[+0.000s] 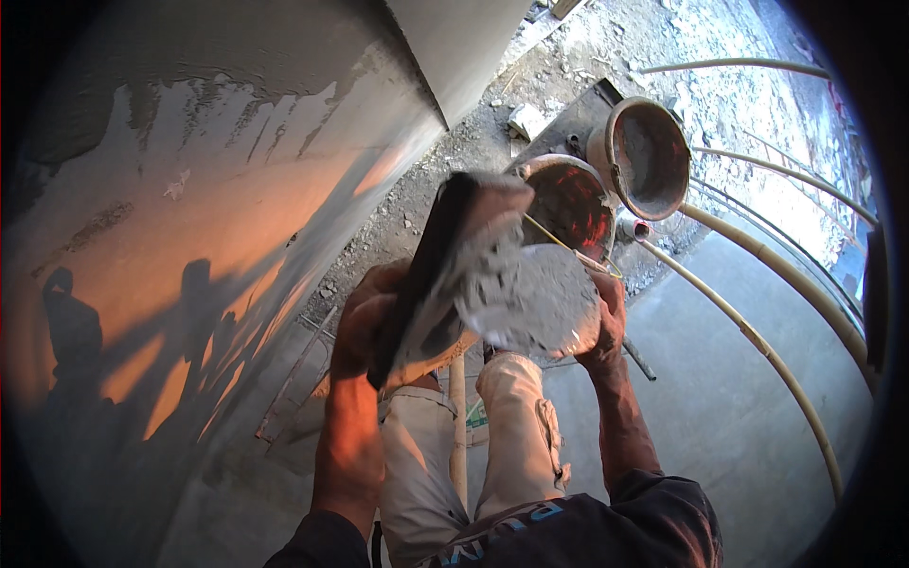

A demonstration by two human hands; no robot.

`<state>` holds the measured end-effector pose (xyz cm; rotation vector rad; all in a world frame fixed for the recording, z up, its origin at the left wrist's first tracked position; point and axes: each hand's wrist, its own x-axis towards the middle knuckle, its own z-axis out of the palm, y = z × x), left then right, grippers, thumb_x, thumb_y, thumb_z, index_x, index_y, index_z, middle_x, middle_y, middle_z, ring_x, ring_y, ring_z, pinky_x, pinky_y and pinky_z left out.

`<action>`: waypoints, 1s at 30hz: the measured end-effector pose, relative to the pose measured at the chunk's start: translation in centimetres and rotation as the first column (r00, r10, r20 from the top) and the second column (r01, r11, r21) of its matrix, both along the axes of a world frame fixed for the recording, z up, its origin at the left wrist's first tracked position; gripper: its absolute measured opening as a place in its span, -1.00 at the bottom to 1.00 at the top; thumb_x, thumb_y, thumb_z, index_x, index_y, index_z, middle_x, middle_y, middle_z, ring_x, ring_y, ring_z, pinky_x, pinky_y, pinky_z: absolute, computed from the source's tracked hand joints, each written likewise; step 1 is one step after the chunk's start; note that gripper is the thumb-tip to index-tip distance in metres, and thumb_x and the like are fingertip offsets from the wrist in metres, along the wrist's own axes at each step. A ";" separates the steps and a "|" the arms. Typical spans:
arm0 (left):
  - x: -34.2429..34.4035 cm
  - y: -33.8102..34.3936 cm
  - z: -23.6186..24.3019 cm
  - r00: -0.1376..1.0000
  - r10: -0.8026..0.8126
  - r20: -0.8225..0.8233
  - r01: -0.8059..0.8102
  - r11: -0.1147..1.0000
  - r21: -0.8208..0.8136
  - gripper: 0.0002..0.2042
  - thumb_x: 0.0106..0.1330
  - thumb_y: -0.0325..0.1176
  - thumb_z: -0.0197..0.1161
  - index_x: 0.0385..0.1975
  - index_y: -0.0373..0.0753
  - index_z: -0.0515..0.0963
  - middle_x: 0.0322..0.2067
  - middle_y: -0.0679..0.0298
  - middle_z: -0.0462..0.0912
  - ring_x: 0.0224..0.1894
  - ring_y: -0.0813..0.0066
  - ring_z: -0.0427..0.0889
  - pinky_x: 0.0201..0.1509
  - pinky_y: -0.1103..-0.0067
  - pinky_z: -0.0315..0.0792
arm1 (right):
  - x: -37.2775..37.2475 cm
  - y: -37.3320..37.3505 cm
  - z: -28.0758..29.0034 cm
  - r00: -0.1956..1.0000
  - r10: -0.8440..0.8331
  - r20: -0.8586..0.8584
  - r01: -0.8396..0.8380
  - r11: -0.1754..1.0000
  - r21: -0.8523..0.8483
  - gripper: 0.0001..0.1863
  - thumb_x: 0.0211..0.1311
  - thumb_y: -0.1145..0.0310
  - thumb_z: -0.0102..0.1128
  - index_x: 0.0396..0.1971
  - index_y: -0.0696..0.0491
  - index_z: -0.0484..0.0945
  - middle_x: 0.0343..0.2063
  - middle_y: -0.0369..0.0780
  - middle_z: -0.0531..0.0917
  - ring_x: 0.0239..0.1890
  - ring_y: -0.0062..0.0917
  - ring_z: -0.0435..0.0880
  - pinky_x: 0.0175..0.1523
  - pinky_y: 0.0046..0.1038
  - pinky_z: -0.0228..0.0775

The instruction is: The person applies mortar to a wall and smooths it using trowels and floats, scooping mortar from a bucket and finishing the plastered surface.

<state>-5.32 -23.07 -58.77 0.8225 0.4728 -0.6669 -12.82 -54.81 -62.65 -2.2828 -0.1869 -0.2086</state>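
My left hand [363, 317] is closed on a dark, flat plastering board [417, 279], which is tilted steeply and partly blurred. Grey wet mortar [488, 256] clings to the board's right face. My right hand [607, 317] grips the edge of a round, shallow pan filled with mortar [544, 298]. The pan is tipped against the board, and the mortar runs together between them. Most of the pan's own wall is hidden by its load. Just beyond the pan stands a bucket [574, 204] with a reddish inside and a thin wire handle.
A second bucket [653, 156], grey inside, leans beside the first. Left of me rises a wall [218, 189], its upper part coated in wet plaster. Bamboo poles [757, 331] cross on the right over a grey floor. Rubble [407, 213] lies along the wall's foot.
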 end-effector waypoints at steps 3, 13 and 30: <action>1.9 1.7 3.2 0.971 -0.122 0.206 0.155 0.976 -0.152 -0.45 0.14 -0.16 0.32 -0.02 -0.55 0.60 -0.03 0.04 0.67 -0.05 0.37 0.67 0.05 0.53 0.53 | 0.8 0.3 0.5 0.998 0.046 0.037 -0.049 0.996 0.071 -0.53 -0.16 0.35 0.47 -0.14 0.09 0.61 -0.22 -0.15 0.61 -0.19 -0.28 0.60 -0.02 -0.20 0.37; 0.2 9.5 -4.4 0.473 -0.440 0.763 0.130 0.892 0.433 -0.20 0.20 0.04 0.33 0.28 -0.51 0.38 0.15 -0.15 0.56 0.20 0.09 0.57 0.32 0.31 0.39 | 3.9 4.6 2.2 0.713 0.509 -0.483 -0.118 0.766 0.632 -0.39 0.29 -0.10 0.26 0.05 0.16 0.61 -0.48 -0.27 0.54 -0.43 -0.51 0.55 -0.28 -0.42 0.39; -2.7 16.9 -21.2 0.957 0.288 0.038 -0.272 0.935 -0.227 -0.38 0.48 -0.05 0.09 0.36 -0.41 0.30 0.29 -0.04 0.44 0.30 0.14 0.49 0.42 0.30 0.34 | 4.8 3.6 0.0 0.679 0.092 -0.728 -0.142 0.990 -0.007 -0.33 0.18 0.02 0.37 0.15 0.09 0.33 -0.41 -0.17 0.60 -0.36 -0.53 0.68 -0.24 -0.34 0.53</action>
